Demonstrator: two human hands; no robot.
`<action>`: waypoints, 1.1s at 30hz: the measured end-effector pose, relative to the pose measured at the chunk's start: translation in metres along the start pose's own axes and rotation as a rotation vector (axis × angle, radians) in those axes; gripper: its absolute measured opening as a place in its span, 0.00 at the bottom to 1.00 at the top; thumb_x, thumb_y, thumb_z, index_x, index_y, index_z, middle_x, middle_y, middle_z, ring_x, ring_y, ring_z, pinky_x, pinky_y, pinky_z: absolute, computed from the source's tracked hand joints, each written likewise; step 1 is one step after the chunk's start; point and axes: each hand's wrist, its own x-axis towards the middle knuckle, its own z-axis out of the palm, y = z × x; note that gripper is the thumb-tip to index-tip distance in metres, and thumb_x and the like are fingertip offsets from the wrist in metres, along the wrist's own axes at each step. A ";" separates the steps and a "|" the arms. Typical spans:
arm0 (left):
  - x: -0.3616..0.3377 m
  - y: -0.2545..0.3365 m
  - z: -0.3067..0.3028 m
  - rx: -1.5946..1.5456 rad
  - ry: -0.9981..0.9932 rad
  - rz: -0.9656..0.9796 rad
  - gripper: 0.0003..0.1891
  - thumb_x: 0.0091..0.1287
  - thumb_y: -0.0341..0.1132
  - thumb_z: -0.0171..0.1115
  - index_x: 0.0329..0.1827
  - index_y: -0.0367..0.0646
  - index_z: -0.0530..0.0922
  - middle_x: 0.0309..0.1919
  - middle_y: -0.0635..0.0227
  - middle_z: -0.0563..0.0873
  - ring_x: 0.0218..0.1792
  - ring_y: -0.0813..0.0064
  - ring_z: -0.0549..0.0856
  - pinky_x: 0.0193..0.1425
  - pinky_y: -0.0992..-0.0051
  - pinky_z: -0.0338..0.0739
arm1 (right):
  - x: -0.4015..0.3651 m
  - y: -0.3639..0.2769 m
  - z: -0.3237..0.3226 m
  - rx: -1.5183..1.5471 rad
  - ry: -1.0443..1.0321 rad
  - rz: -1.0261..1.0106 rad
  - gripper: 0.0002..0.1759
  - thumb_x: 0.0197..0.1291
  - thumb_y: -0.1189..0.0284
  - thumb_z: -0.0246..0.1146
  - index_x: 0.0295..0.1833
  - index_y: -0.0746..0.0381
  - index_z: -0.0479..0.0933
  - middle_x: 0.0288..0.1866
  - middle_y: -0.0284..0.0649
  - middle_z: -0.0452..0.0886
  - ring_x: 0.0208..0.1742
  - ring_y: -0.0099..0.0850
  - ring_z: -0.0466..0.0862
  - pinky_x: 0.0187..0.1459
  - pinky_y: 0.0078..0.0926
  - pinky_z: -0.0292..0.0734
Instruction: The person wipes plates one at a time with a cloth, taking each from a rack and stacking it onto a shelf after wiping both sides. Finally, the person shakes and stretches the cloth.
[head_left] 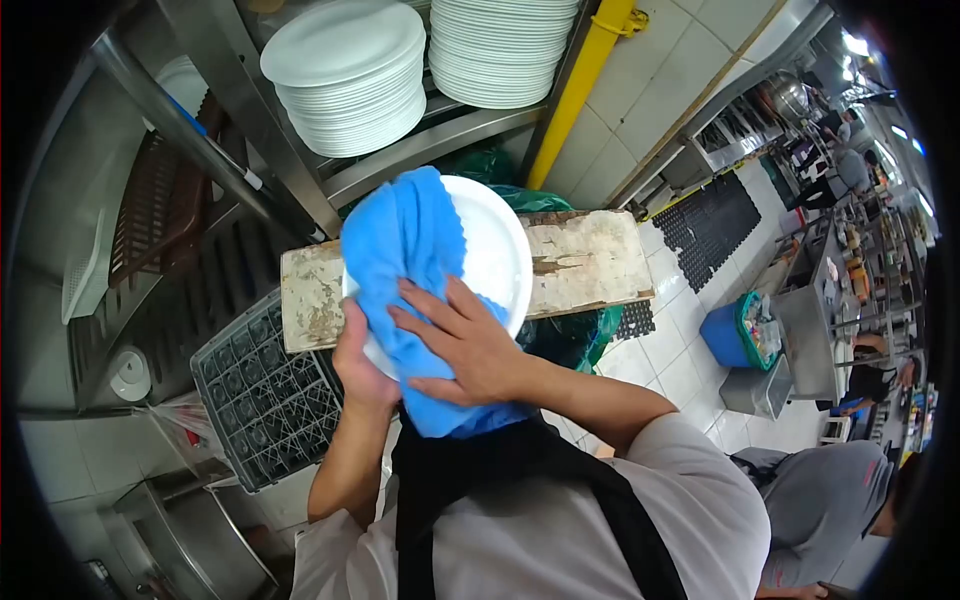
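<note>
A white plate (497, 245) is held in front of my body, above a worn wooden board (590, 258). A blue cloth (400, 230) covers its left half and hangs down over the near edge. My left hand (365, 365) grips the plate's lower left rim, with the thumb up along the edge and the other fingers hidden beneath. My right hand (465, 345) lies on the cloth with its fingers spread, pressing it against the plate.
Two tall stacks of white plates (350, 90) stand on a metal shelf ahead. A black glass rack (265, 390) sits at the lower left. A yellow post (580, 95) rises beyond the board. At the right are a blue bin (727, 335) and a person in grey (825, 500).
</note>
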 end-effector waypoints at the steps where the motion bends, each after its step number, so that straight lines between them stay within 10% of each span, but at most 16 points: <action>1: 0.004 0.001 0.006 -0.067 -0.071 0.017 0.33 0.73 0.55 0.39 0.71 0.36 0.56 0.65 0.55 0.68 0.64 0.60 0.70 0.70 0.61 0.61 | -0.015 0.009 -0.003 -0.050 -0.062 0.022 0.44 0.50 0.52 0.63 0.69 0.65 0.61 0.72 0.55 0.56 0.65 0.60 0.62 0.66 0.55 0.54; 8: -0.002 -0.008 0.014 -0.010 -0.074 -0.033 0.33 0.74 0.53 0.39 0.72 0.38 0.53 0.68 0.56 0.65 0.68 0.60 0.65 0.71 0.61 0.59 | 0.012 0.039 -0.010 -0.174 0.227 0.120 0.42 0.50 0.53 0.65 0.63 0.71 0.64 0.69 0.57 0.61 0.68 0.55 0.62 0.68 0.52 0.52; 16: -0.002 0.010 -0.003 -0.113 -0.074 0.002 0.33 0.73 0.54 0.39 0.71 0.36 0.55 0.67 0.54 0.66 0.67 0.58 0.66 0.71 0.60 0.59 | -0.034 0.029 0.006 0.028 -0.172 -0.015 0.40 0.51 0.53 0.64 0.63 0.70 0.66 0.70 0.55 0.61 0.66 0.54 0.63 0.69 0.51 0.51; 22: -0.003 -0.001 -0.001 -0.057 0.004 -0.048 0.32 0.73 0.52 0.40 0.72 0.37 0.54 0.67 0.55 0.66 0.67 0.58 0.67 0.72 0.60 0.59 | 0.014 0.055 0.008 -0.158 0.117 0.127 0.42 0.51 0.51 0.64 0.65 0.69 0.64 0.71 0.55 0.59 0.69 0.51 0.62 0.69 0.54 0.51; 33: -0.014 0.003 -0.013 -0.086 -0.004 0.031 0.34 0.73 0.54 0.39 0.72 0.35 0.53 0.68 0.53 0.64 0.67 0.56 0.67 0.71 0.59 0.60 | -0.037 0.058 0.013 -0.196 0.029 0.235 0.40 0.50 0.57 0.64 0.68 0.61 0.63 0.72 0.53 0.57 0.70 0.54 0.59 0.69 0.54 0.50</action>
